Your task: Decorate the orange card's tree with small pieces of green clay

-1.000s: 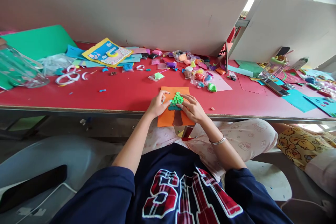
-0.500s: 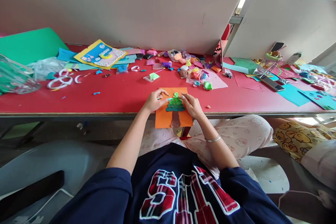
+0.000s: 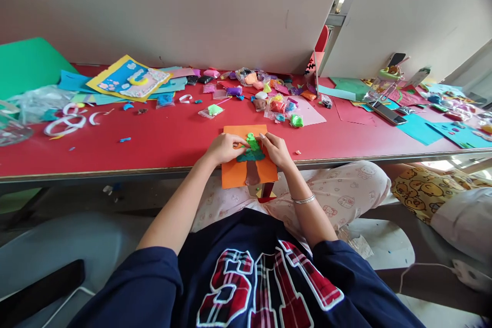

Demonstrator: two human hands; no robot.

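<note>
An orange card (image 3: pixel 234 171) lies at the front edge of the red table (image 3: pixel 161 138) and hangs over it. On the card is a clay tree (image 3: pixel 250 154) with green discs for leaves and a brown trunk. My left hand (image 3: pixel 223 147) rests on the card's left side, fingers curled, fingertips touching the green leaves. My right hand (image 3: pixel 274 148) sits on the right side, its fingers pressed against the top of the tree. Whether either hand pinches a bit of clay is too small to tell.
Small bags of coloured clay (image 3: pixel 269 100) lie scattered behind the card. A yellow and blue card (image 3: pixel 128 79), blue sheets and white paper rings (image 3: pixel 65 123) sit at left. White dividers (image 3: pixel 172 10) stand behind. Another person's lap (image 3: pixel 434 189) is at right.
Both hands shifted slightly on the tree, from covering its sides to working near its top. The view has panned a little to the right.
</note>
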